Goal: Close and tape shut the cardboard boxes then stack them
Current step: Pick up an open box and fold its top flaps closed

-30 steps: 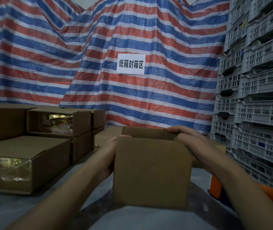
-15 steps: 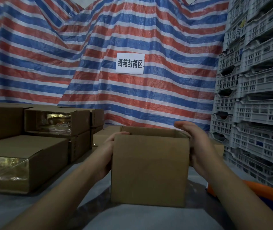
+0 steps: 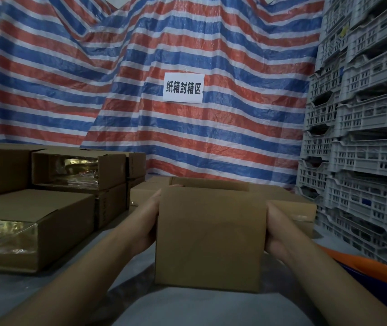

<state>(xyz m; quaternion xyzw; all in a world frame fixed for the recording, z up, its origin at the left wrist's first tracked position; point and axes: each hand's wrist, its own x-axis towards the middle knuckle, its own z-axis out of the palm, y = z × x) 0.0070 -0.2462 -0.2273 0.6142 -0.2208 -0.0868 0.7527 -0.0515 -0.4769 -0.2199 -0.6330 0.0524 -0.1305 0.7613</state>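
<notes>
A small brown cardboard box (image 3: 209, 238) stands upright on the grey table surface (image 3: 46, 292) right in front of me, its top open. My left hand (image 3: 146, 223) grips its left side, and one fingertip shows over the top rim. My right hand (image 3: 276, 228) holds the right side, thumb along the front edge, with its fingers hidden behind the box. No tape roll shows in this view.
Stacked cardboard boxes (image 3: 46, 215) with shiny taped ends fill the left side. More boxes (image 3: 298, 208) lie behind the held one. Grey plastic crates (image 3: 364, 137) tower at the right above an orange and blue basin (image 3: 376, 271). A striped tarp (image 3: 187, 137) with a white sign (image 3: 183, 87) hangs behind.
My right hand has slid from the box's top rim down to its right side. My left hand has stayed on the left side.
</notes>
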